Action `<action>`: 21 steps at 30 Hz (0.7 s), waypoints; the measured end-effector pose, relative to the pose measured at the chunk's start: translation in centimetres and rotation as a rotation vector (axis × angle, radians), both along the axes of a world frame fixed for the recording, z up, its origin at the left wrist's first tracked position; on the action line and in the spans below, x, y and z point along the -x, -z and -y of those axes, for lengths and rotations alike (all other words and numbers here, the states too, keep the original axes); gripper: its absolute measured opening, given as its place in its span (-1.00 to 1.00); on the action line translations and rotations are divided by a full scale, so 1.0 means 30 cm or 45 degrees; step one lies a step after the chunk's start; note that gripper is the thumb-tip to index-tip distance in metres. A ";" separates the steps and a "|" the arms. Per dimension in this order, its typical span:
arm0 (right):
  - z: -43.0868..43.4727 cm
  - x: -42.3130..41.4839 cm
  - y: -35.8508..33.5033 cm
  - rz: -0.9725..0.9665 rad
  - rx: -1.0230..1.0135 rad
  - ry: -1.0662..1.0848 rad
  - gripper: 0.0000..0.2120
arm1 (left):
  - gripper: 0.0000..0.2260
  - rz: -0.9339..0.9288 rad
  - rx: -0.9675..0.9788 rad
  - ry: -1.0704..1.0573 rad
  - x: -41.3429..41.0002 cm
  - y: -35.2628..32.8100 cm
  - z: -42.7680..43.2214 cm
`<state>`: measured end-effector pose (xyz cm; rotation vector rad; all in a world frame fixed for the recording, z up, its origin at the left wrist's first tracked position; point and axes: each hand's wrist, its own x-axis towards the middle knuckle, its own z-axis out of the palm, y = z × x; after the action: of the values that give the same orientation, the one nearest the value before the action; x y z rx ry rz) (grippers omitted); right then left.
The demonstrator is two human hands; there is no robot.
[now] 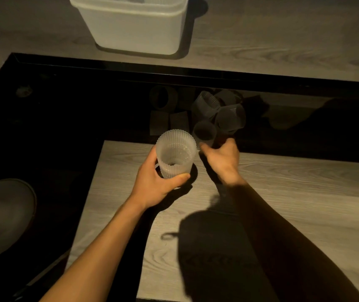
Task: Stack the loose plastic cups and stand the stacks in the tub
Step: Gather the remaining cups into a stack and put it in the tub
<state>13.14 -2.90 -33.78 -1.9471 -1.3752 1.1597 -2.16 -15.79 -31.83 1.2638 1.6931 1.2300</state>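
Fingers [179, 178] of left hand [152, 182] wrap cup stack [175, 153], upright, mouth up; right hand [224, 158] grip at loose cups [217, 114] unclear.

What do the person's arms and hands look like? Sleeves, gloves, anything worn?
Left hand and right hand: no gloves, no rings visible. Left forearm and right forearm uncovered to the frame edge, no sleeves, watch or bands. Right forearm is shadowed and its hand blurred, so small items could be missed.
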 end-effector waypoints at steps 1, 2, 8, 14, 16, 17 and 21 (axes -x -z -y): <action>-0.011 0.008 0.017 0.038 0.028 -0.044 -0.38 | -0.31 -0.004 -0.005 0.010 0.000 -0.003 0.000; -0.022 0.018 0.025 0.075 0.057 -0.079 -0.30 | -0.31 0.001 -0.009 0.017 0.000 -0.005 -0.001; -0.040 0.025 0.038 0.187 0.021 -0.116 -0.51 | -0.31 0.026 -0.007 0.021 0.003 -0.008 0.005; 0.104 -0.026 -0.050 -0.204 -0.094 -0.258 -0.39 | -0.31 0.059 -0.006 0.036 0.010 -0.008 0.014; 0.135 -0.049 -0.082 -0.452 -0.099 -0.267 -0.43 | -0.30 0.062 0.009 0.039 0.008 -0.006 0.015; 0.145 -0.059 -0.107 -0.549 -0.126 -0.262 -0.44 | -0.30 0.067 0.014 0.033 0.006 -0.006 0.015; 0.143 -0.088 -0.213 -0.634 -0.346 -0.337 -0.45 | -0.30 0.099 0.027 0.013 0.000 -0.010 0.015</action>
<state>15.79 -7.19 -27.39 -1.2071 -1.4429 1.3760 -2.17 -16.24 -31.54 1.1952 1.6381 1.2360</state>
